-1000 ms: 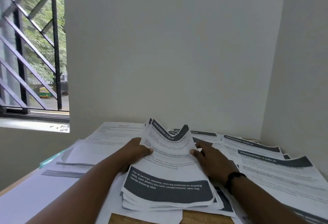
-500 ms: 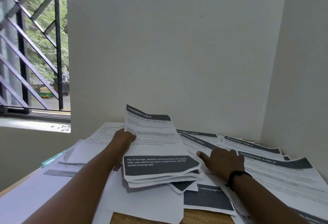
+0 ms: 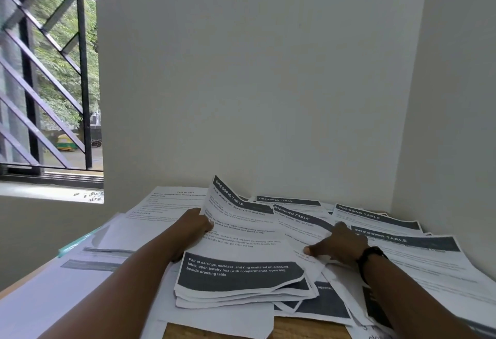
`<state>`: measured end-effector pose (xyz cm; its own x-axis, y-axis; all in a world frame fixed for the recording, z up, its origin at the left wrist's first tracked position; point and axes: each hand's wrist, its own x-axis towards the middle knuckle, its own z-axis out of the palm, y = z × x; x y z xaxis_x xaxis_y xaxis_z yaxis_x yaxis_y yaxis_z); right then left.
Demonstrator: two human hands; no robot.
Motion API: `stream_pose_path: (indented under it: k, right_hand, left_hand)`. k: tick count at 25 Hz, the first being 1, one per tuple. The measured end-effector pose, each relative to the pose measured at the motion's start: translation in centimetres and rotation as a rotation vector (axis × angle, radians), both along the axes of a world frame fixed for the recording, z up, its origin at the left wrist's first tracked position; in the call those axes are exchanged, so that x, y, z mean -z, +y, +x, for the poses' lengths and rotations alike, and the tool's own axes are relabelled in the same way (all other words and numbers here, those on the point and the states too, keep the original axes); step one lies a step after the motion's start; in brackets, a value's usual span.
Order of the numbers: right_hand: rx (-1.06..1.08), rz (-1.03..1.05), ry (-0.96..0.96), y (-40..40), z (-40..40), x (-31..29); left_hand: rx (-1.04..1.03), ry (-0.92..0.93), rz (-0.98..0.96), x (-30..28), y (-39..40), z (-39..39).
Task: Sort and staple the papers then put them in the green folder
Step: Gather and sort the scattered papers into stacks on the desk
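Head view: left hand [image 3: 197,224] grip holds paper stack [image 3: 241,258], fingers hidden; right hand [image 3: 338,244] grip unclear

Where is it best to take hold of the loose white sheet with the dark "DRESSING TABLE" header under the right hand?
Probably at its near edge, from the right. The white sheet with the dark header lies flat with its left side tucked behind the thick white paper stack the left hand holds; the right hand already presses the free near part.

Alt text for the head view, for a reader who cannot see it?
A person's left hand grips a stack of printed sheets while the right hand presses on loose papers covering a wooden table by a barred window.
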<state>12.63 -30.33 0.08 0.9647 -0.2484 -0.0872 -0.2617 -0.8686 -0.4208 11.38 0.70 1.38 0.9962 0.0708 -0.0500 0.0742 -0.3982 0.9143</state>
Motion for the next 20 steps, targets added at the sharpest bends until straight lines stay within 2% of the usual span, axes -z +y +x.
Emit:
stream_pose_path:
  k: [6,11,13,17,18,20]
  right_hand:
    - [-0.036,0.168,-0.083,-0.7,-0.2,0.0]
    - [-0.052,0.416,-0.395,-0.1,-0.3,0.2]
    - [0.028,0.509,-0.58,-0.7,-0.8,-0.7]
    - [0.308,0.681,-1.102,-3.3,-2.0,-2.9]
    - [0.378,0.765,-1.172,-4.1,-2.2,-3.2]
    - [0.498,0.998,-1.188,-5.3,-1.9,-3.4]
  left_hand:
    - [0.011,0.0,0.001,0.5,0.1,0.7]
    - [0.01,-0.005,0.009,0.6,0.1,0.7]
    - [0.015,-0.013,0.011,0.6,0.1,0.8]
    - [0.021,-0.013,-0.002,0.5,0.0,0.8]
    - [0.025,-0.015,0.004,0.5,0.0,0.8]
    - [0.028,-0.014,0.016,0.6,0.0,0.7]
